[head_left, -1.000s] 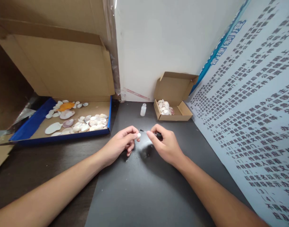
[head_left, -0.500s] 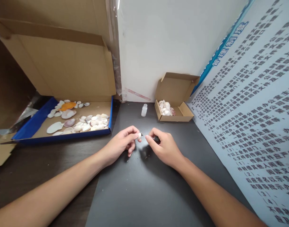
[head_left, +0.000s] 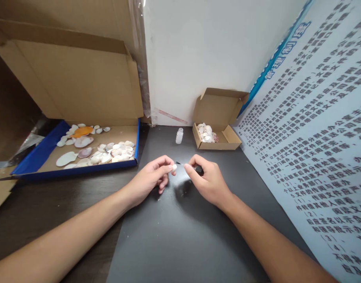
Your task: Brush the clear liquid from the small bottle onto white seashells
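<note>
My left hand [head_left: 157, 173] is closed, pinching a small white shell [head_left: 174, 168] between thumb and forefinger above the dark mat. Facing it, my right hand [head_left: 208, 177] is closed round a small brush whose dark tip [head_left: 178, 162] points at the shell. A black end [head_left: 199, 169] of the brush, much like a cap, shows under the curled fingers. The tip is close to the shell's upper edge; whether they touch I cannot tell. Beyond the hands a small bottle [head_left: 179, 136] of whitish, translucent material stands upright with its neck uncapped.
At the left, a blue-edged cardboard box [head_left: 137, 157] with its lid raised holds many shells [head_left: 118, 152] and an orange shell [head_left: 81, 131]. A smaller open carton [head_left: 218, 146] with shells stands at the back right. A printed board [head_left: 316, 118] leans along the right side.
The dark brush tip has shifted slightly up over the shell, and the shell now turns a smoother white face. My right hand has moved slightly right; the view has tilted a little.
</note>
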`<move>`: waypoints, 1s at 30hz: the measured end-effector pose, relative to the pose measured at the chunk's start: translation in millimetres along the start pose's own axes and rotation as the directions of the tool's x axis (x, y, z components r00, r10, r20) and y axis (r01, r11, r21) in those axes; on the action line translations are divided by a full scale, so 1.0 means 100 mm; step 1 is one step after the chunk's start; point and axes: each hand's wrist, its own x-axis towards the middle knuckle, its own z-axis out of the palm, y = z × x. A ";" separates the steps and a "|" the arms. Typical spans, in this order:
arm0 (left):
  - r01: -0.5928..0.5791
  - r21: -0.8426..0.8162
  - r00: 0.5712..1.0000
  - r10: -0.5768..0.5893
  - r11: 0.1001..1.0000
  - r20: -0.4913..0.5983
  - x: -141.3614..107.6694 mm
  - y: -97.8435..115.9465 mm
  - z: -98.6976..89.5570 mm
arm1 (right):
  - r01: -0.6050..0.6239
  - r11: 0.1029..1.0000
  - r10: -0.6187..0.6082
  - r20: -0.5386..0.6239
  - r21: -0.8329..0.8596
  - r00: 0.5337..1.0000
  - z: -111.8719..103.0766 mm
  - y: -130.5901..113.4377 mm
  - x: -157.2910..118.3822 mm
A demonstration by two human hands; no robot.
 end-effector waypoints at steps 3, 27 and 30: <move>-0.001 -0.001 1.000 0.001 1.000 0.002 0.00 0.00 0.00 | 0.015 1.000 -0.015 0.013 0.006 1.000 0.00 -0.01 0.00; -0.014 -0.006 1.000 0.014 1.000 -0.011 -0.01 0.01 0.01 | -0.059 0.996 0.060 0.010 -0.070 0.998 -0.02 0.02 0.01; -0.016 -0.009 1.000 0.016 1.000 -0.012 -0.01 0.01 0.02 | 0.049 0.999 -0.049 -0.017 0.022 0.999 -0.03 -0.02 -0.01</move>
